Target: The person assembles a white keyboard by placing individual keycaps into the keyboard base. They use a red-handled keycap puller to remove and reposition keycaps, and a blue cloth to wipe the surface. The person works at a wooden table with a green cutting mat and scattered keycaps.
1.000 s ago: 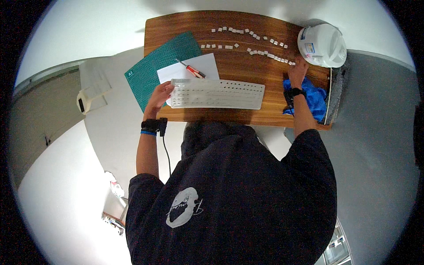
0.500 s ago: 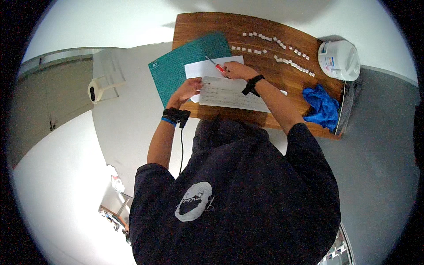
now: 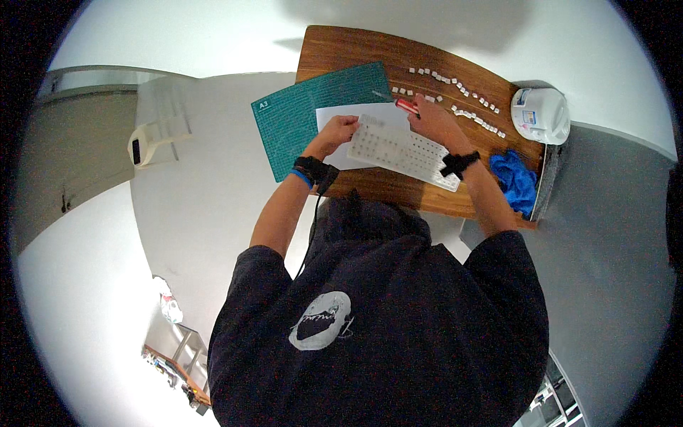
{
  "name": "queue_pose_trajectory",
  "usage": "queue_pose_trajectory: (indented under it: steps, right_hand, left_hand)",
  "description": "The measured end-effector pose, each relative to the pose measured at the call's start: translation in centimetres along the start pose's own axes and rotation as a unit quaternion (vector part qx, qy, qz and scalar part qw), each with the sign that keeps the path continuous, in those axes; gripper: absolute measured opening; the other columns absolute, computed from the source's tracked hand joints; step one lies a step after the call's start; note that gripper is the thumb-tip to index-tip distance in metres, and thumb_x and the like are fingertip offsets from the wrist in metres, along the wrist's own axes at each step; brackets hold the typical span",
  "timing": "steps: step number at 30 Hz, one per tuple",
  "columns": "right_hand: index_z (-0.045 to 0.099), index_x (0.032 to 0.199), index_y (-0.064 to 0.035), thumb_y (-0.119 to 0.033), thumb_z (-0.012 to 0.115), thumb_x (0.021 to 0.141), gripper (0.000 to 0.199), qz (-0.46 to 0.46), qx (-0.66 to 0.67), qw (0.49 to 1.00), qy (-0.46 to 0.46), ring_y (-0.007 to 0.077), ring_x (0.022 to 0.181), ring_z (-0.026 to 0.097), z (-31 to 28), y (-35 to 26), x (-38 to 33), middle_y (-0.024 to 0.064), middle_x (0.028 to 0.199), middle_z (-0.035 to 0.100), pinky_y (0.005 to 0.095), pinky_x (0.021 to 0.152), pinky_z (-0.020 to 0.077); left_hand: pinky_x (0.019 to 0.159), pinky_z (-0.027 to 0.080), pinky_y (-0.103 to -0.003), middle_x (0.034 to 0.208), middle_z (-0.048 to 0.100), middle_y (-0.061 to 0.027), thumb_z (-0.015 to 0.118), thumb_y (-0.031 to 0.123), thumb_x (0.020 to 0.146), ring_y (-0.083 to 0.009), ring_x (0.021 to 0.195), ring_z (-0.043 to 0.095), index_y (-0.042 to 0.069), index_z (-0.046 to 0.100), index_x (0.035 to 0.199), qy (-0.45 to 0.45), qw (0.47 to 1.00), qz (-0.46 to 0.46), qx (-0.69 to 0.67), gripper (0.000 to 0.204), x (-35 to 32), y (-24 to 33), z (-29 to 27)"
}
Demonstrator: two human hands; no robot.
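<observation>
My left hand (image 3: 337,134) pinches the left end of a white keyboard (image 3: 398,148) whose keycaps are off, leaving rows of small dark spots. The keyboard lies slantwise, its right end nearer to me. A screwdriver (image 3: 406,106) with a red handle is gripped in my right hand (image 3: 437,121), above the keyboard's far edge. Its thin shaft points to the far left. White paper (image 3: 326,118) shows partly under the keyboard, overlapping a green cutting mat (image 3: 284,124).
Loose white keycaps stand in two broken rows (image 3: 480,118) across the far right of the wooden table (image 3: 341,46). A white bucket (image 3: 542,117) and a crumpled blue cloth (image 3: 514,181) sit along the right edge. A pale chair (image 3: 148,146) stands off to the left.
The keyboard has swung clockwise and moved right, its right end now nearer me. My left hand went along with it. My right hand has lifted the screwdriver away to the right.
</observation>
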State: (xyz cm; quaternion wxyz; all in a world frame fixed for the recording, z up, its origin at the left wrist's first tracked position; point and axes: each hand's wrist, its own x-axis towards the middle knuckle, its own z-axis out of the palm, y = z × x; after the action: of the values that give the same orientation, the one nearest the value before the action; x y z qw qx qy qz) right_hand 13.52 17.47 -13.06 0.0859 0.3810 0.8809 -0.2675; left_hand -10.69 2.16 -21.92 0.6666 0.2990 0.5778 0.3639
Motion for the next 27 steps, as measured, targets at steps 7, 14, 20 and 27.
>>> queue_pose_trajectory:
  steps: [7,14,20,27]
  right_hand:
    - [0.062,0.120,-0.0216,-0.035,0.056,0.097,0.028,-0.046,0.017,0.999,0.006,0.0363,0.090,0.068,0.0,-4.3,-5.9,0.0132,0.101,0.071,0.0470,0.075,0.0554]
    - [0.062,0.116,-0.0194,-0.036,0.051,0.098,0.026,-0.018,-0.017,0.996,0.081,0.0365,0.077,0.069,1.9,-6.5,-5.7,0.0161,0.082,0.070,0.0507,0.065,0.0542]
    - [0.063,0.110,-0.0179,-0.036,0.051,0.099,0.024,-0.004,-0.017,0.994,0.104,0.0377,0.071,0.068,2.3,-8.0,-5.5,0.0168,0.076,0.069,0.0512,0.060,0.0540]
    - [0.064,0.107,-0.0166,-0.037,0.052,0.099,0.025,0.001,-0.013,0.991,0.130,0.0373,0.067,0.068,2.1,-8.8,-5.6,0.0160,0.071,0.068,0.0507,0.058,0.0535]
  left_hand:
    - [0.076,0.051,-0.028,0.100,0.068,-0.0011,0.054,0.023,0.101,-0.0120,0.086,0.062,0.002,0.069,0.113,-0.047,0.999,-0.015,0.012,0.028,1.9,1.0,-0.4]
    - [0.083,0.052,-0.029,0.103,0.069,0.0001,0.055,0.025,0.101,-0.0122,0.093,0.064,0.004,0.069,0.115,-0.037,0.999,-0.028,-0.010,0.029,2.3,1.6,-0.8]
    - [0.083,0.053,-0.031,0.107,0.070,-0.0016,0.056,0.022,0.101,-0.0136,0.094,0.065,0.003,0.067,0.123,-0.040,0.998,-0.039,0.014,0.031,3.8,-0.2,-1.9]
    - [0.074,0.053,-0.029,0.098,0.069,0.0000,0.057,0.020,0.099,-0.0121,0.083,0.064,0.002,0.070,0.117,-0.030,0.999,-0.018,-0.022,0.028,3.4,-0.5,-2.0]
